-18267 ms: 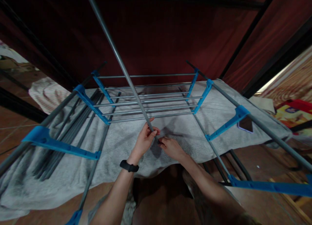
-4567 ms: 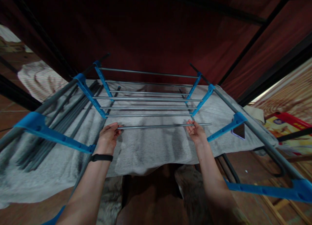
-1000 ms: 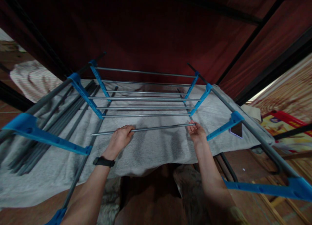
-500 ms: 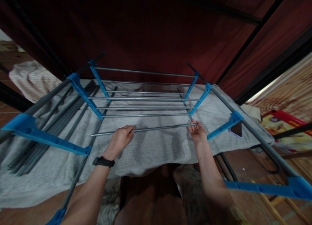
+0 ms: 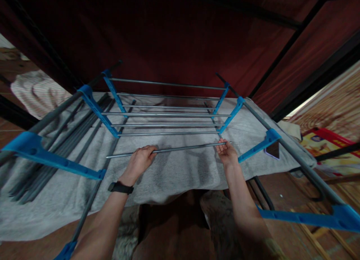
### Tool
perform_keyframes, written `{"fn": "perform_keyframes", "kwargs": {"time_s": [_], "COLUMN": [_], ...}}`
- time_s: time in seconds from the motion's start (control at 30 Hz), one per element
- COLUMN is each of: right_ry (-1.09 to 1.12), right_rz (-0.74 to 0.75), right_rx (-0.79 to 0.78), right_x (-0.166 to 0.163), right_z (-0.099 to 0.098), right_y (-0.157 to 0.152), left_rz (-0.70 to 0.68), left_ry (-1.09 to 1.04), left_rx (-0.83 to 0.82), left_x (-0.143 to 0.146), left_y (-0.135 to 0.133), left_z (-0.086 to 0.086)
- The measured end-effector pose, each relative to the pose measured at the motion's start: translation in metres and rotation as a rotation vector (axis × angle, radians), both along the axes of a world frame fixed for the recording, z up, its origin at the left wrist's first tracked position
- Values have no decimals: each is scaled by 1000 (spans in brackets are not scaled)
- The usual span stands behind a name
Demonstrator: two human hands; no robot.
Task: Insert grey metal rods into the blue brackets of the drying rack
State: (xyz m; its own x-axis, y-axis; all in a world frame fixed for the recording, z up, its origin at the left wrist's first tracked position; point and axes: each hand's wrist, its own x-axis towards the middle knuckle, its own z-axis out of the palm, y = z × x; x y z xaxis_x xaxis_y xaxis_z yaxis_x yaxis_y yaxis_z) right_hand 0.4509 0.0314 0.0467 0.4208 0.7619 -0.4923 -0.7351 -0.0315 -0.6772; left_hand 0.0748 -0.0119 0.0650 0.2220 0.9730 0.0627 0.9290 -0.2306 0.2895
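Observation:
A thin grey metal tube [image 5: 182, 148] lies crosswise between my hands, its left end sticking out past my left hand. My left hand [image 5: 141, 160], below a dark wristband, is closed around the tube left of its middle. Near the tube's right end, my right hand [image 5: 227, 151] holds it in its fingers, palm turned partly up. Beyond them stands a partly assembled rack of blue plastic brackets [image 5: 97, 110] and grey crossbars [image 5: 168, 133]. On either side of the tube are a lower left blue bracket [image 5: 67, 163] and a right blue bracket [image 5: 255, 148], joined by no crossbar.
Several loose grey tubes [image 5: 64, 140] lie on the grey blanket [image 5: 180, 177] at left. A phone [image 5: 272, 150] rests on the blanket at right, behind the rack's side pole [image 5: 298, 155]. A red and yellow box [image 5: 323, 147] stands farther right. A dark red cloth [image 5: 168, 38] hangs behind.
The tube and my left hand have shifted slightly to the right. The tube's right end now pokes a little past my right fingers. The rack looks the same.

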Motion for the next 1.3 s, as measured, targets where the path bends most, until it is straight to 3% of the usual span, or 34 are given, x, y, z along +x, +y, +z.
{"fn": "perform_keyframes", "kwargs": {"time_s": [1.3], "right_ry": [48], "right_rz": [221], "right_rx": [1], "right_x": [-38], "right_z": [-4], "right_y": [-3], "left_rz": [-102], "left_ry": [-17], "left_rx": [33], "left_x": [14], "left_y": [0], "left_z": [-15]}}
